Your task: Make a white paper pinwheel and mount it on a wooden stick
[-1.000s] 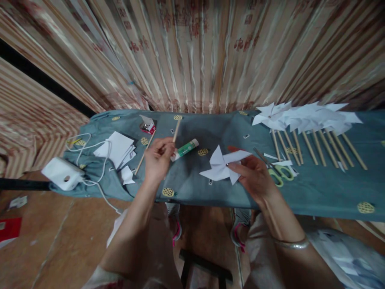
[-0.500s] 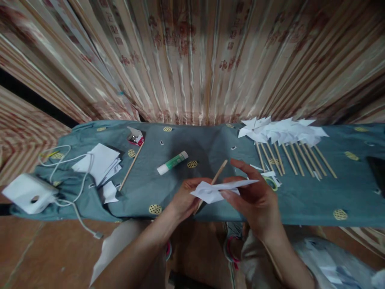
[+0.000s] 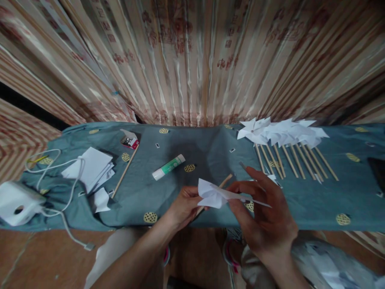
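My left hand (image 3: 183,206) is closed round a thin wooden stick (image 3: 224,183) that slants up to the right. My right hand (image 3: 264,216) pinches a white paper pinwheel (image 3: 214,196) and holds it against the stick's upper part, just above the near edge of the cloth-covered table (image 3: 210,152). Both hands meet at the pinwheel's centre. A green and white glue stick (image 3: 168,167) lies on the cloth a little beyond my left hand.
Several finished paper pinwheels on sticks (image 3: 282,138) lie in a row at the back right. At left are a loose stick (image 3: 123,173), a small red box (image 3: 129,140), white paper squares (image 3: 88,168), and a white charger with cable (image 3: 18,197). A striped curtain hangs behind.
My left hand carried the stick from the left side of the table to the pinwheel in my right hand. Both hands came nearer to me, and the pinwheel now sits against the stick.
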### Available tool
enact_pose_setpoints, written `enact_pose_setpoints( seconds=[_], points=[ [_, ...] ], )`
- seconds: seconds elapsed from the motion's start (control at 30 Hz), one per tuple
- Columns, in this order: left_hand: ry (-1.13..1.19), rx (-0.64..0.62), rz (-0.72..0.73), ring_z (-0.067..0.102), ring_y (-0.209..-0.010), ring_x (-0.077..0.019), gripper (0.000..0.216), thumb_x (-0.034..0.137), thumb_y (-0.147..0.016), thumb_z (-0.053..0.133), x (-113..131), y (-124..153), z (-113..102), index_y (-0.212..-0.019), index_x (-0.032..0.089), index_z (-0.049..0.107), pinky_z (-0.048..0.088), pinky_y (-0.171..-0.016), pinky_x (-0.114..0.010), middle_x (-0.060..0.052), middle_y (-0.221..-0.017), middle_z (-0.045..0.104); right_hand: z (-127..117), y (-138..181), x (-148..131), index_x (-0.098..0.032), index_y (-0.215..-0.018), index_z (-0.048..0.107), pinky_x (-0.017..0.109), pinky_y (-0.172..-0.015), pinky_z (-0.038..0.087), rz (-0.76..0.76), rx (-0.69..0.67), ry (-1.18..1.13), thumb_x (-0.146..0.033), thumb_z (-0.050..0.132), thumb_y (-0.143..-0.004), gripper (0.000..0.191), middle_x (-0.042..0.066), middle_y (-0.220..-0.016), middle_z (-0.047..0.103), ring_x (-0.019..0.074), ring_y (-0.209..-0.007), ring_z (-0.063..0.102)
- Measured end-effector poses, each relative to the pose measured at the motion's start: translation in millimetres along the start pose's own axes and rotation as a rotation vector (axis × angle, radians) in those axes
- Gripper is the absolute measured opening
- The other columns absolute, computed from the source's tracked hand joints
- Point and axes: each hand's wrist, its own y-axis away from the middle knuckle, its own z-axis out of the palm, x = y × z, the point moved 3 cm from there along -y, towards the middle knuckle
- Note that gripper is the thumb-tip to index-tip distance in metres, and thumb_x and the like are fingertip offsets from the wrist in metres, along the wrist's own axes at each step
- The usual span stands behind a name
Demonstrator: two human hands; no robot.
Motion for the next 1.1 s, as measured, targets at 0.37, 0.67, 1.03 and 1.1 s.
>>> enact_pose_setpoints(
  seconds=[0.37, 0.67, 1.03, 1.1],
  points=[
    [-0.061, 0.02, -0.017, 0.056, -0.051, -0.0076, 0.025, 0.013, -0.041, 0.088, -1.9, -0.7, -2.9, -0.06, 0.011, 0.072, 0.042, -0.052, -0.017, -0.003, -0.057, 0.067, -3.0, -1.8, -4.6, -0.028, -0.138, 0.045, 0.027, -0.081, 0.057, -0.12, 0.009, 0.065, -0.002, 0.063, -0.08, 0.066, -0.002, -0.092, 0.073, 0.0127, -0.083, 0.071],
    [-0.081, 0.01, -0.019, 0.055, -0.049, -0.007, 0.02, 0.014, -0.044, 0.087, -1.9, -1.4, -2.4, -0.058, 0.011, 0.072, 0.042, -0.05, -0.016, -0.003, -0.054, 0.066, -3.3, -3.7, -6.2, -0.027, -0.138, 0.045, 0.031, -0.078, 0.059, -0.133, 0.005, 0.077, -0.003, 0.06, -0.081, 0.064, 0.0, -0.093, 0.073, 0.0149, -0.084, 0.072],
    [-0.104, 0.012, -0.028, 0.053, -0.051, -0.0078, 0.021, 0.015, -0.045, 0.086, -5.3, -1.7, -7.6, -0.058, 0.011, 0.071, 0.039, -0.051, -0.018, -0.003, -0.055, 0.065, -4.0, -2.7, -4.4, -0.027, -0.136, 0.047, 0.03, -0.08, 0.058, -0.079, 0.005, 0.059, -0.005, 0.062, -0.082, 0.06, 0.0, -0.092, 0.074, 0.0146, -0.084, 0.072],
    [-0.11, 0.011, -0.02, 0.053, -0.051, -0.0084, 0.021, 0.017, -0.046, 0.087, -5.7, -1.6, -8.2, -0.059, 0.011, 0.071, 0.039, -0.051, -0.019, -0.003, -0.055, 0.064, -4.4, -1.8, -2.9, -0.027, -0.135, 0.047, 0.033, -0.082, 0.058, -0.042, 0.01, 0.047, -0.007, 0.063, -0.082, 0.059, 0.001, -0.093, 0.074, 0.0164, -0.086, 0.072]
  ],
)
